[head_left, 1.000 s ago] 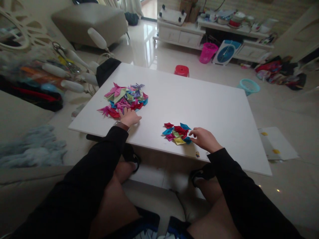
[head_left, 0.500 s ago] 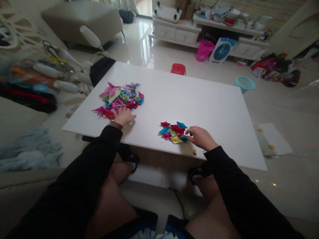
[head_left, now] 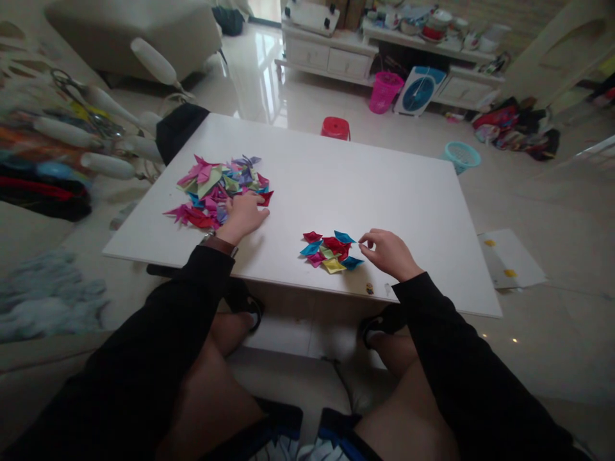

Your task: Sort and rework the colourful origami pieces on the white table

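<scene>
Folded paper pieces lie in two groups on the white table [head_left: 375, 179]. My left hand [head_left: 245, 214] rests at the near right edge of the larger pile of pink, green, purple and red origami [head_left: 206, 182]. Its thumb is apart from the fingers, which touch the pile beside a red paper boat [head_left: 266, 198]. My right hand [head_left: 388, 253] is at the smaller group, thumb and index finger pinched at the right tip of a blue paper boat [head_left: 343, 237]. Close by sit a yellow paper boat [head_left: 333, 266], red ones [head_left: 336, 244] and another blue one [head_left: 353, 263].
Beyond the table stand a red stool [head_left: 336, 127], a pink basket [head_left: 384, 93], a blue-and-white fan [head_left: 419, 91] and a light-blue basket [head_left: 461, 155]. A lamp with white arms [head_left: 108, 165] is by the left edge. My legs are under the near edge.
The view has swung right. My left hand has shifted right and farther over its pile. My right hand's fingers have closed and moved up from the lower blue boat toward the upper one.
</scene>
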`<move>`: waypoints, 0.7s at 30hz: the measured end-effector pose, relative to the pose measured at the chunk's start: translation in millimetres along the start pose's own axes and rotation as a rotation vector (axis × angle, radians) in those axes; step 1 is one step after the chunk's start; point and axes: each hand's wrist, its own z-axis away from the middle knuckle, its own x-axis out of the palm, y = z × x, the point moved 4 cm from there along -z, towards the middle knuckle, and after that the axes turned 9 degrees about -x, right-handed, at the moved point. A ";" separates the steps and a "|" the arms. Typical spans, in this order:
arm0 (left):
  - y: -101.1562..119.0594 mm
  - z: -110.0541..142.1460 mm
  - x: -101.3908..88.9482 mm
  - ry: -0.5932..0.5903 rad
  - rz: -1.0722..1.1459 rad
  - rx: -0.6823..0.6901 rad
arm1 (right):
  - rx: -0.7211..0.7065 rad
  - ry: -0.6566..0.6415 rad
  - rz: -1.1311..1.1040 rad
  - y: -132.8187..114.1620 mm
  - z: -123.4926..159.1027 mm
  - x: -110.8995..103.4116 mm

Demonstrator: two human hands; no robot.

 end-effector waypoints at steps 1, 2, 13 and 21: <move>11.0 3.2 -1.2 0.007 0.057 0.048 | 0.012 0.039 -0.005 1.6 -0.2 -2.1; 22.7 7.6 -1.7 0.008 0.130 0.106 | 0.021 0.076 -0.012 2.9 -0.5 -3.8; 101.9 71.1 36.4 -0.223 0.555 0.333 | -0.067 0.275 -0.156 -7.0 -6.5 -3.3; 120.8 102.0 51.4 -0.347 0.579 0.555 | -0.255 0.369 -0.239 -30.0 -9.0 -0.1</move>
